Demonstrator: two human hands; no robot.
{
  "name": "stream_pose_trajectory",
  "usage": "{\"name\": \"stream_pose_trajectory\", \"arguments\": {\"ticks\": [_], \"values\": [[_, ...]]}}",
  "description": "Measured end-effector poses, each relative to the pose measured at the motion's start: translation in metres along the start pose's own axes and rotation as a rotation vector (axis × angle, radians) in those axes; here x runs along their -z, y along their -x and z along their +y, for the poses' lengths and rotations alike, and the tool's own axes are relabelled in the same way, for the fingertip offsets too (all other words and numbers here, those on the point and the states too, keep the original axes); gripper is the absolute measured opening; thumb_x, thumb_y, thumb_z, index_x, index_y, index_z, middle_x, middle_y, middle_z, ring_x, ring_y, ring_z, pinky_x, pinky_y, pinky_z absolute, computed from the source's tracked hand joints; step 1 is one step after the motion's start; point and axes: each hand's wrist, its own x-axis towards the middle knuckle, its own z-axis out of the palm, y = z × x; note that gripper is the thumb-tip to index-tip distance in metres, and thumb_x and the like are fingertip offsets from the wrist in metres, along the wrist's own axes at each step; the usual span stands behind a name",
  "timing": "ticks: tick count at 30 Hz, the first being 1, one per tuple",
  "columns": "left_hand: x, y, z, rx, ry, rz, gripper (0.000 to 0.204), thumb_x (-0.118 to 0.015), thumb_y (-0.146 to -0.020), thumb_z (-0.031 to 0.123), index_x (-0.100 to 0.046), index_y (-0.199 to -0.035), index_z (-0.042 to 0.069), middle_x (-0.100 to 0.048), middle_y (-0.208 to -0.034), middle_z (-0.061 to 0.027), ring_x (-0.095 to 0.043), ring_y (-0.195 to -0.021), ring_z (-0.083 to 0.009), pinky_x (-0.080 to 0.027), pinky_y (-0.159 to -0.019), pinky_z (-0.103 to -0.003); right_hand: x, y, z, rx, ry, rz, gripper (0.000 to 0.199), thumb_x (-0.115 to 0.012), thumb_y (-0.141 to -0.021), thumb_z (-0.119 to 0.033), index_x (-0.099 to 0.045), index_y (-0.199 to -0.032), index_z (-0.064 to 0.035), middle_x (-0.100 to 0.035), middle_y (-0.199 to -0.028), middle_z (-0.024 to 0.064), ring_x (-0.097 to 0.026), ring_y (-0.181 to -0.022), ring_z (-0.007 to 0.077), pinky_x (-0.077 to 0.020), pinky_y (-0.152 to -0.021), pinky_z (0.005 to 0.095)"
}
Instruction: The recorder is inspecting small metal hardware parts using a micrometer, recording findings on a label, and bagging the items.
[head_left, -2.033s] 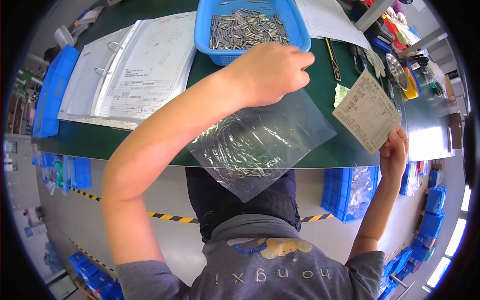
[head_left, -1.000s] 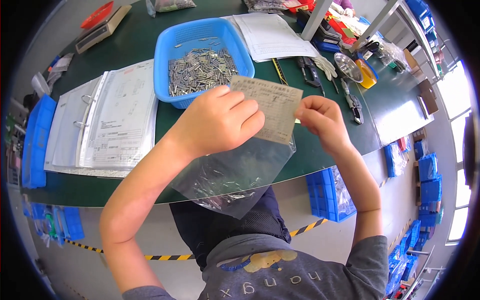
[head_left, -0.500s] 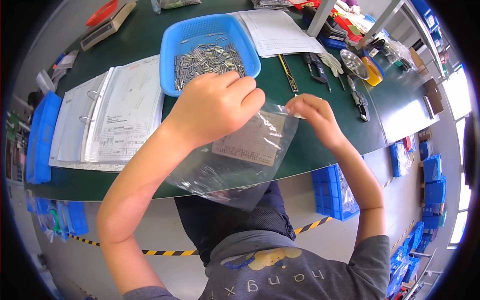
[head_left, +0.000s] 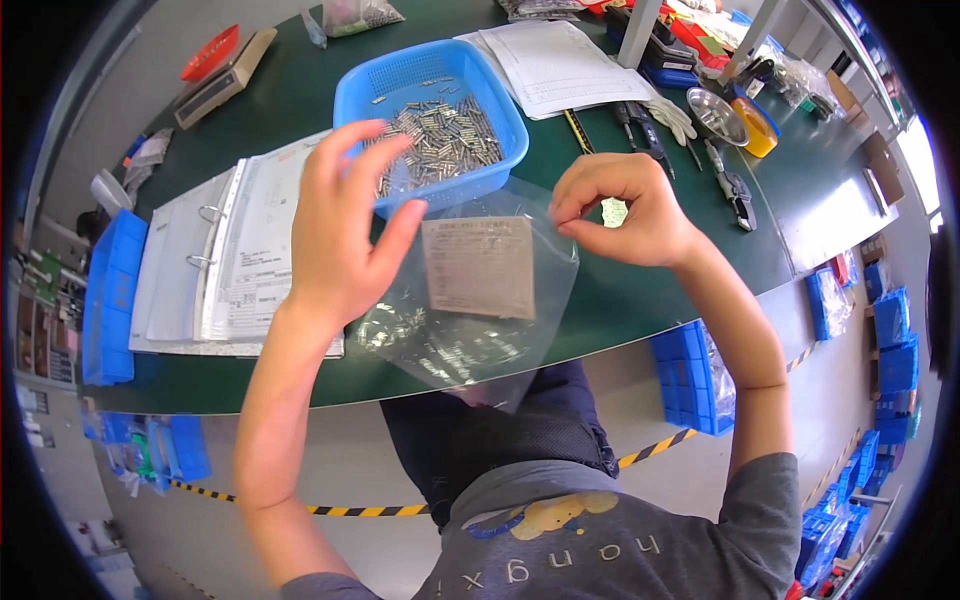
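A clear plastic bag (head_left: 455, 348) hangs over the table's near edge in front of me, with a printed paper slip (head_left: 480, 268) showing in it. My right hand (head_left: 630, 212) pinches the bag's upper right corner between thumb and fingers. To the left of the bag, my left hand (head_left: 345, 225) is raised with its fingers spread and nothing in them. Behind that hand stands a blue plastic basket (head_left: 505, 175) with many small metal pins (head_left: 450, 140) in it. The left fingers overlap its near left corner; whether they touch it I cannot tell.
An open ring binder (head_left: 255, 245) lies at the left, beside a blue bin (head_left: 112, 300). Farther back are a scale (head_left: 225, 80) and paper sheets (head_left: 560, 65). Calipers (head_left: 728, 185), a glove (head_left: 672, 118) and a metal bowl (head_left: 716, 115) lie at the right.
My left hand has come off the bag, moved left and spread its fingers. The bag now hangs flatter, its slip facing up. My right hand keeps its pinch at the corner.
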Motion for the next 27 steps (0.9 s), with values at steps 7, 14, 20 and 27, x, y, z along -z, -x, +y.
{"name": "stream_pose_trajectory", "arguments": {"ticks": [7, 14, 20, 27], "values": [[-0.012, 0.051, -0.005, 0.809, 0.739, -0.076, 0.047, -0.059, -0.079, 0.014, -0.041, -0.121, 0.003, -0.048, -0.111, -0.0081, -0.044, -0.103, -0.0169, -0.037, -0.084, -0.029, 0.013, -0.006, -0.022, 0.381, 0.162, 0.013, 0.012, -0.06, -0.061, 0.006, -0.06, -0.072, 0.0004, -0.061, -0.077, 0.01, -0.06, -0.071, 0.0189, -0.0487, -0.062, 0.0267], [0.001, 0.013, 0.006, 0.754, 0.952, 0.003, 0.025, -0.058, -0.08, 0.006, -0.054, -0.104, 0.001, -0.055, -0.087, -0.0022, -0.049, -0.077, -0.007, -0.039, -0.071, -0.021, 0.031, 0.002, -0.048, 0.398, 0.348, 0.116, 0.013, -0.061, -0.061, 0.007, -0.061, -0.071, -0.001, -0.061, -0.076, 0.0098, -0.06, -0.07, 0.0191, -0.0482, -0.062, 0.0259], [0.056, -0.034, 0.028, 0.309, 0.666, -0.021, 0.011, -0.061, -0.078, 0.006, -0.063, -0.087, 0.0, -0.055, -0.083, -0.003, -0.051, -0.074, -0.009, -0.04, -0.067, -0.021, 0.032, 0.028, -0.042, 0.402, 0.373, 0.462, 0.009, -0.062, -0.062, 0.003, -0.058, -0.069, -0.0015, -0.061, -0.08, 0.0096, -0.06, -0.07, 0.0178, -0.0475, -0.062, 0.0268], [0.056, -0.038, 0.02, 0.356, 0.519, -0.033, 0.012, -0.057, -0.08, 0.005, -0.065, -0.087, -0.001, -0.056, -0.088, -0.0063, -0.052, -0.082, -0.0117, -0.04, -0.072, -0.022, 0.026, 0.016, -0.019, 0.263, 0.604, 0.344, 0.006, -0.06, -0.062, -0.003, -0.058, -0.067, -0.0059, -0.062, -0.075, 0.0051, -0.06, -0.068, 0.0198, -0.0471, -0.06, 0.0284]]}}
